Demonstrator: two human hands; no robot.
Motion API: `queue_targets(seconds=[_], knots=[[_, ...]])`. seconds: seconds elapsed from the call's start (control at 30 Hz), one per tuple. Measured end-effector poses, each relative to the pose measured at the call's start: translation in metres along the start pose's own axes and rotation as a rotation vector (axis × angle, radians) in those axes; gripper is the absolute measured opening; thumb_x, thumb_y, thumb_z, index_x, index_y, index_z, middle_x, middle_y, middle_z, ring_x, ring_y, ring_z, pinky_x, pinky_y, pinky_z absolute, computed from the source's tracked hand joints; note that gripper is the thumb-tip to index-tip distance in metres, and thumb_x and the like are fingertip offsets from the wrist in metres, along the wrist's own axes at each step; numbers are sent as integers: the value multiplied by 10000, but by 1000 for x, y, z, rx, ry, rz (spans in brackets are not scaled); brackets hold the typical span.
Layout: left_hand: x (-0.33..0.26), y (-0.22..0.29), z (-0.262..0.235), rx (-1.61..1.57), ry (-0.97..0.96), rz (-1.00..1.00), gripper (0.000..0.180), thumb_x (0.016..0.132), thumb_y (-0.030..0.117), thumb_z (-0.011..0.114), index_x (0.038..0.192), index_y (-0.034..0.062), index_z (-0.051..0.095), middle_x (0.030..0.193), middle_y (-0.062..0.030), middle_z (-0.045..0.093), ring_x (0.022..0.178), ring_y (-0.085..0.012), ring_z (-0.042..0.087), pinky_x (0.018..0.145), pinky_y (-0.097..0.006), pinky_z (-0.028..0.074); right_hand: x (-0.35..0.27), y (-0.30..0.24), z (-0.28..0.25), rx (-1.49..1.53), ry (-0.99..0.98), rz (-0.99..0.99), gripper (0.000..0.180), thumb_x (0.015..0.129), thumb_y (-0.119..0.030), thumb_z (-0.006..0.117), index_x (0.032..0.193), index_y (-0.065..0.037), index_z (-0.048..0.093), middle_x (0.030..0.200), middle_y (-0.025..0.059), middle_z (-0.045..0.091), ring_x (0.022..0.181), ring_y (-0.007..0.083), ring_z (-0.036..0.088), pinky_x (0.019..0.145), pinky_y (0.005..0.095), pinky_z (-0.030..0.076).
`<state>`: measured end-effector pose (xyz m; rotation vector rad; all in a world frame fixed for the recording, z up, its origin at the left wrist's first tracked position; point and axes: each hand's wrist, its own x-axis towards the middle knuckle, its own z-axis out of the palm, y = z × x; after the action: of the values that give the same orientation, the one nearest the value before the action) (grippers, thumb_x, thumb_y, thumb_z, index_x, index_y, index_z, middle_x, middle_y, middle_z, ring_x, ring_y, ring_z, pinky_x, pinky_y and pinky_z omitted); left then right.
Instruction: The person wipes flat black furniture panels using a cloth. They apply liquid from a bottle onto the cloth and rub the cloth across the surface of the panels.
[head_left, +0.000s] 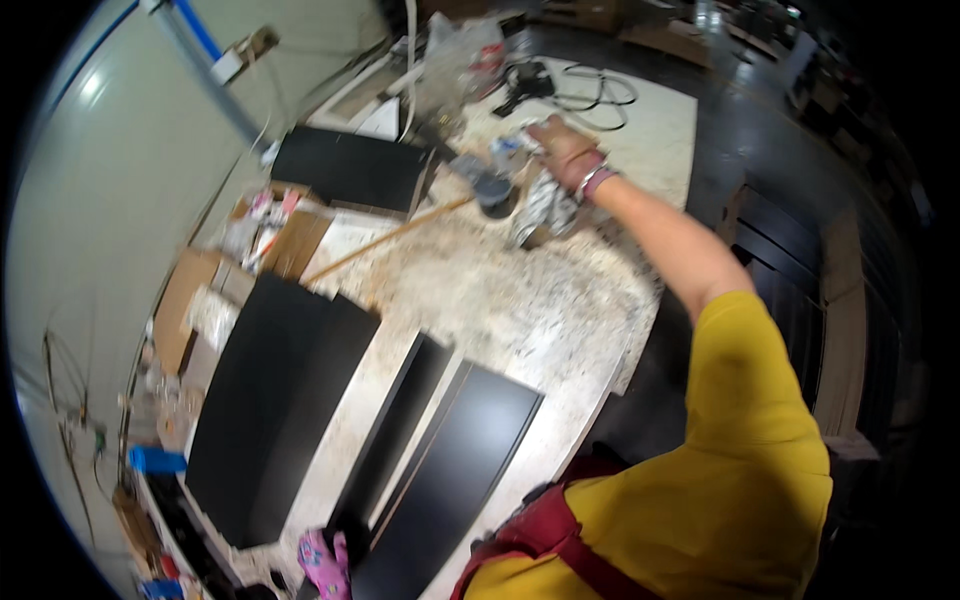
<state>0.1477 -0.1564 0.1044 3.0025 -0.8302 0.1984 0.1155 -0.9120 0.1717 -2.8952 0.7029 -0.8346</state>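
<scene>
A workshop bench topped with a pale speckled slab (500,300) is stretching away from me, with a light wall running along its left side and a dark floor to the right. I am reaching my right hand (562,148) out to the far end of the slab, wrist banded, fingers curled down over a crumpled bit of wrapping (512,146); the motion blur is keeping me from telling whether I am pinching it or only touching it. Just nearer me than that hand, a crinkled silvery bag (540,208) is lying on the slab, and beside it a small dark round tin (495,192). A thin wooden stick (385,240) is slanting leftward from the tin. Beyond the hand, black cables (590,90) are looping. On the near part of the slab, long black panels (275,410) are lying side by side. My left hand is not showing anywhere.
</scene>
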Motion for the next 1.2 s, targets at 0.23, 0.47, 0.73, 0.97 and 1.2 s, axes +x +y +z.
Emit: queue_targets(seconds=[0.23, 0.47, 0.73, 0.97, 1.2], knots=[[1, 36, -52, -94, -276, -136, 570, 926, 454, 500, 1223, -30, 536, 1207, -254, 562, 1144, -401, 501, 1006, -454, 372, -59, 55, -19, 654, 356, 577, 447, 827, -159, 621, 1258, -69, 539, 1158, 182, 602, 1046, 293, 593, 896, 369, 473], [9, 39, -50, -79, -305, -143, 592, 922, 472, 499, 1235, -29, 535, 1224, -256, 555, 1155, -400, 496, 1008, -448, 373, -174, 87, 34, 2232, 284, 805, 463, 984, -292, 325, 1371, -58, 424, 1387, 107, 469, 1246, 248, 459, 1069, 367, 346], [5, 31, -44, -92, -251, -87, 575, 925, 464, 502, 1220, -28, 540, 1170, -249, 579, 1095, -409, 521, 969, -456, 396, -192, -20, -27, 413, -91, 262, 485, 985, -331, 275, 1374, -81, 419, 1415, 69, 443, 1273, 204, 430, 1096, 341, 306], [4, 34, -49, -132, -204, -57, 528, 926, 450, 501, 1161, -19, 563, 1105, -241, 596, 1047, -411, 532, 917, -466, 419, -183, -34, -19, -140, -289, 130, 486, 963, -334, 312, 1352, -76, 448, 1379, 90, 480, 1232, 209, 476, 1069, 343, 349], [10, 34, -42, -114, -221, -50, 511, 926, 443, 503, 1144, -14, 567, 1087, -237, 599, 1030, -409, 537, 907, -467, 423, -116, 68, -10, 582, 186, 446, 448, 914, -209, 494, 1337, -65, 462, 1231, 141, 563, 1086, 258, 566, 950, 341, 447]])
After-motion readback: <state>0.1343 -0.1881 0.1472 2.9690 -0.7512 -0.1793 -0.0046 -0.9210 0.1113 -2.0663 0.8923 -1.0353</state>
